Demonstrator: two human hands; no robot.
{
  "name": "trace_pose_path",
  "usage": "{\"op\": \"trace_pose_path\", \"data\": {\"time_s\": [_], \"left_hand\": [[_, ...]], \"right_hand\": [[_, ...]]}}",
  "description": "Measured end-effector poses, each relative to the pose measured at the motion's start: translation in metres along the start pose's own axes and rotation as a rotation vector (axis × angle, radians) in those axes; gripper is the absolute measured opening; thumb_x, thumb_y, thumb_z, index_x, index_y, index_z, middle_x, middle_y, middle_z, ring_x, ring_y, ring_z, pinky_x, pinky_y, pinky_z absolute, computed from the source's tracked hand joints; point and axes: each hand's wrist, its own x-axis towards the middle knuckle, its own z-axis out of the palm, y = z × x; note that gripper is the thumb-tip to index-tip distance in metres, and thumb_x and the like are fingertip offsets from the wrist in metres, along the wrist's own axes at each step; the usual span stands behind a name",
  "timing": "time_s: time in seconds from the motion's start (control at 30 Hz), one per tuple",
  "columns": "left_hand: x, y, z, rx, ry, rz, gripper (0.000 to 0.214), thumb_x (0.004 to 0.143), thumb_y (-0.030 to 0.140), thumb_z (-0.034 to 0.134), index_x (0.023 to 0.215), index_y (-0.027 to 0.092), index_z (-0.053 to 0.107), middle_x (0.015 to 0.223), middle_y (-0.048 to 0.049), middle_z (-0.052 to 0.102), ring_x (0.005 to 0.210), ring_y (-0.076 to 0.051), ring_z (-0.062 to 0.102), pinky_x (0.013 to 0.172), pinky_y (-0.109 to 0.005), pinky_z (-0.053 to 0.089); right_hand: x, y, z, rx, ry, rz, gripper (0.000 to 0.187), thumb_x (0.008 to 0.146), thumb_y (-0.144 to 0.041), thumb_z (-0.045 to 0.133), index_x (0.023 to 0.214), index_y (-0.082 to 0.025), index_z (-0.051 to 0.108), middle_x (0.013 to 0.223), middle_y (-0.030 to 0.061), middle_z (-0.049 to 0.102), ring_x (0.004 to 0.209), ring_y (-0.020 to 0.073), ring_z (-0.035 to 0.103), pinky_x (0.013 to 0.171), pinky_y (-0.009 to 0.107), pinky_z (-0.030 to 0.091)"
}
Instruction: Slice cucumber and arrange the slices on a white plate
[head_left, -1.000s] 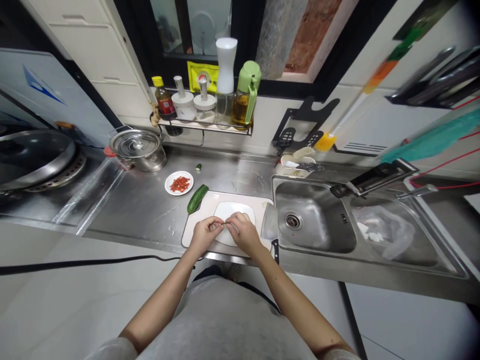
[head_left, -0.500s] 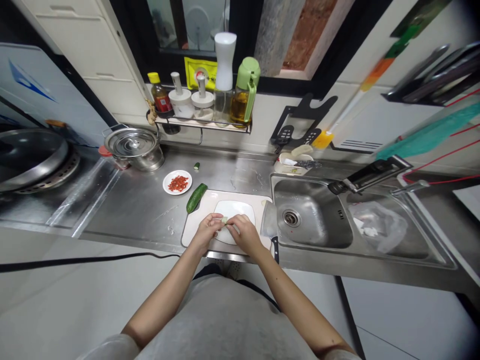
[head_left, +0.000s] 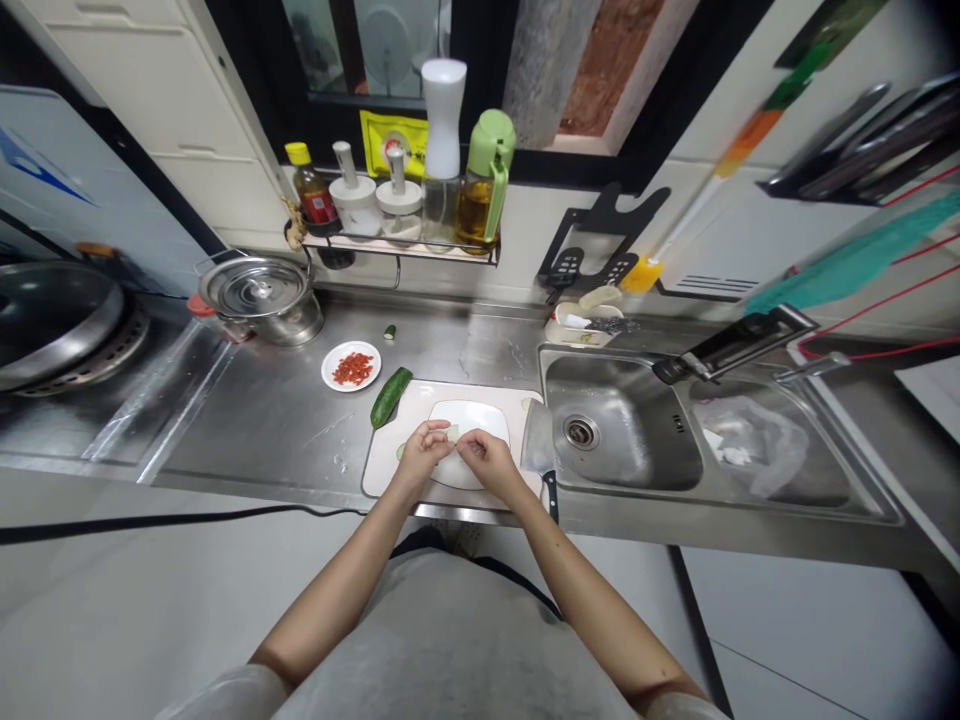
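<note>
Over a white plate (head_left: 471,412) on the cutting board (head_left: 421,396), my two hands are close together. A thin pale green cucumber slice (head_left: 452,433) shows between them. My left hand (head_left: 421,458) pinches it from the left. The fingers of my right hand (head_left: 489,464) are pinched together at its lower right edge; the exact grip is partly hidden. Beside my left hand, a bit of green (head_left: 400,452) lies on the board. A cut cucumber (head_left: 391,397) rests at the board's upper left corner. The cleaver (head_left: 537,440) lies along the right edge, black handle toward me.
A small plate of chopped red pieces (head_left: 352,367) and a cucumber end (head_left: 390,331) are on the steel counter. The sink (head_left: 626,425) adjoins the board on the right. A lidded pot (head_left: 262,300) stands at the left, below a rack of seasoning bottles (head_left: 405,240).
My hands have moved slightly apart, and more of the pale slice shows between them. My left fingers have lifted and opened somewhat. The camera view has shifted a little.
</note>
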Motion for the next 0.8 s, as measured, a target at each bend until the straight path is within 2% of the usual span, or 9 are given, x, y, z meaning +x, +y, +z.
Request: {"op": "trace_pose_path", "data": {"time_s": [0.2,0.43,0.63,0.7,0.8], "left_hand": [[0.019,-0.009,0.008,0.050,0.005,0.007,0.043,0.055,0.025,0.073,0.095,0.017,0.059,0.063,0.0062,0.055,0.054,-0.005,0.045,0.056,-0.020,0.034],[0.062,-0.031,0.019,0.148,0.066,-0.016,0.040,0.054,0.019,0.071,0.093,0.016,0.058,0.061,0.0067,0.055,0.052,-0.006,0.047,0.055,-0.019,0.036],[0.091,-0.045,0.017,0.250,0.078,-0.013,0.039,0.059,0.017,0.071,0.096,0.017,0.059,0.061,0.0068,0.056,0.052,-0.006,0.048,0.056,-0.019,0.037],[0.097,-0.045,0.016,0.320,0.085,0.000,0.037,0.062,0.016,0.069,0.098,0.017,0.059,0.062,0.0066,0.056,0.054,-0.007,0.049,0.059,-0.020,0.039],[0.103,-0.040,0.015,0.550,0.112,0.048,0.036,0.065,0.013,0.066,0.100,0.019,0.061,0.066,0.0049,0.059,0.059,-0.010,0.053,0.065,-0.022,0.041]], "right_hand": [[0.014,0.019,-0.001,0.074,0.010,0.066,0.016,0.075,-0.034,0.056,0.075,-0.018,0.061,0.071,0.0000,0.063,0.066,0.0130,0.055,0.065,0.025,0.045],[0.042,0.050,-0.007,-0.066,-0.008,0.157,0.012,0.075,-0.028,0.054,0.077,-0.018,0.061,0.071,-0.0009,0.064,0.064,0.0121,0.056,0.065,0.024,0.045],[0.060,0.063,-0.007,-0.210,-0.017,0.174,0.015,0.079,-0.027,0.052,0.082,-0.018,0.064,0.074,-0.0010,0.066,0.069,0.0120,0.057,0.068,0.022,0.043],[0.065,0.062,-0.007,-0.268,-0.026,0.165,0.016,0.081,-0.026,0.051,0.084,-0.018,0.064,0.075,-0.0009,0.065,0.070,0.0120,0.057,0.068,0.021,0.042],[0.070,0.058,-0.007,-0.400,-0.050,0.137,0.016,0.084,-0.023,0.049,0.087,-0.018,0.064,0.077,0.0004,0.066,0.072,0.0127,0.057,0.067,0.021,0.039]]}}
